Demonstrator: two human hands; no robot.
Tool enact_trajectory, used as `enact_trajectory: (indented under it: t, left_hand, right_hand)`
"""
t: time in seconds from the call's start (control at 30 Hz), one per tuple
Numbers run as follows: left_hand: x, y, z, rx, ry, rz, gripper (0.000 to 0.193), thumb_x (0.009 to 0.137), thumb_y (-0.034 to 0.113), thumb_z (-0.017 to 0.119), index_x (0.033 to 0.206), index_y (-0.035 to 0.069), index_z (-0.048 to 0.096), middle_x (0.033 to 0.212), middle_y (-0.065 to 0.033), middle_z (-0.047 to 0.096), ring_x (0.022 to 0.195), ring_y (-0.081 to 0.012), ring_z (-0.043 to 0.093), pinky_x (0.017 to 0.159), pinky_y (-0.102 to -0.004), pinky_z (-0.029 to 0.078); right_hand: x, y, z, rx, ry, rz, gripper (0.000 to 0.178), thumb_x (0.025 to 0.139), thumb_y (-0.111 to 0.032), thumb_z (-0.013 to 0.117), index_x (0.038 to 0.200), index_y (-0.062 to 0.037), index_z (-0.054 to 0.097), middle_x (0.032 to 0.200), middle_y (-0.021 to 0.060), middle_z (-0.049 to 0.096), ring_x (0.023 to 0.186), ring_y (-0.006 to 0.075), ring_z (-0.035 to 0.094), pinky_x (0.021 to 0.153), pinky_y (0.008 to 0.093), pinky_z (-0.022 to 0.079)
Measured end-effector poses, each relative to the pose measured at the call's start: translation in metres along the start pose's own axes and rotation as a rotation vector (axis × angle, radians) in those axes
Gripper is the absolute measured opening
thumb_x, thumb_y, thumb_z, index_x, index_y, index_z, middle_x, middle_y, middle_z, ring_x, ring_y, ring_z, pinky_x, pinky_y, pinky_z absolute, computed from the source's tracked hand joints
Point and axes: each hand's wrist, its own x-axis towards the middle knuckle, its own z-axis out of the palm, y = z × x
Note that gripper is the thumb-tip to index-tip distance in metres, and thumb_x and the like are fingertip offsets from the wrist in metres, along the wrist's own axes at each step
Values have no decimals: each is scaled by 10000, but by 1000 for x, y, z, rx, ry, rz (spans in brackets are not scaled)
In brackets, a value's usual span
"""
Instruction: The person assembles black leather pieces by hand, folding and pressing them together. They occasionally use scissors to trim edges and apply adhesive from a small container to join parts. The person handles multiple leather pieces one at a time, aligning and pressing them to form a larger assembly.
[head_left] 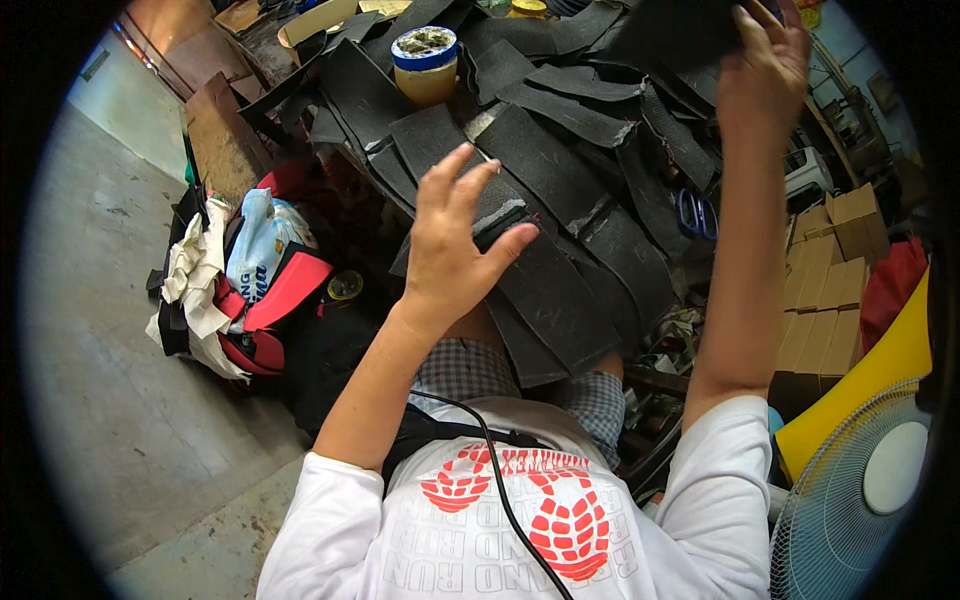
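Note:
My left hand [450, 230] is over the pile of dark grey sheet pieces [560, 290], its fingers and thumb spread with nothing gripped. A strip with a pale, frayed edge lies just beside its thumb. At the upper right my right hand [765, 60] is raised, its fingers closed on the edge of a black sheet piece [670, 35]. That piece is blurred and runs out at the top edge. Further pieces overlap on the bench and over my lap. Blue-handled scissors [695, 215] lie at the pile's right side.
A tub with a blue rim [425, 62] stands among the sheets at the back. On the left are red and white scraps with a light blue bag [262, 240]. Cardboard boxes [825, 285], a yellow panel [835, 385] and a fan [860, 500] stand right. A black cable crosses my shirt.

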Motion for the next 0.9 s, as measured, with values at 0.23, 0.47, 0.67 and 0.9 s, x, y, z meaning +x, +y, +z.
enact_trajectory:
  t: [0.23,0.47,0.67,0.9]
  left_hand:
    - [0,45,-17,-1326,-261,-576,492,861,227,764,1244,-16,573,1206,-122,609,1117,-181,597,941,-307,478]
    - [-11,57,0,-1339,-339,-818,397,811,-21,716,1194,0,612,1112,-85,693,999,-148,661,922,-303,520]
    - [-19,65,5,-1277,-300,-686,385,829,-4,724,1198,7,616,1095,-63,690,1001,-136,654,925,-287,511]
    - [-20,60,4,-1309,-266,-788,253,882,43,700,1117,-29,644,1027,-73,706,894,-92,650,822,-242,529]
  right_hand:
    - [-149,-70,-10,-54,-418,545,653,818,19,627,1437,-45,430,1177,65,602,1063,115,576,907,253,468]
    - [-202,-79,-21,187,-204,764,785,832,21,702,1507,-69,310,1086,55,616,962,101,599,864,233,484]
    - [-215,-78,-6,191,-58,807,828,816,50,702,1514,-70,273,1118,97,651,1052,134,618,954,281,476]
    - [-214,-77,-2,305,-20,896,818,760,85,682,1482,-45,319,1155,116,645,1077,160,622,977,305,493]
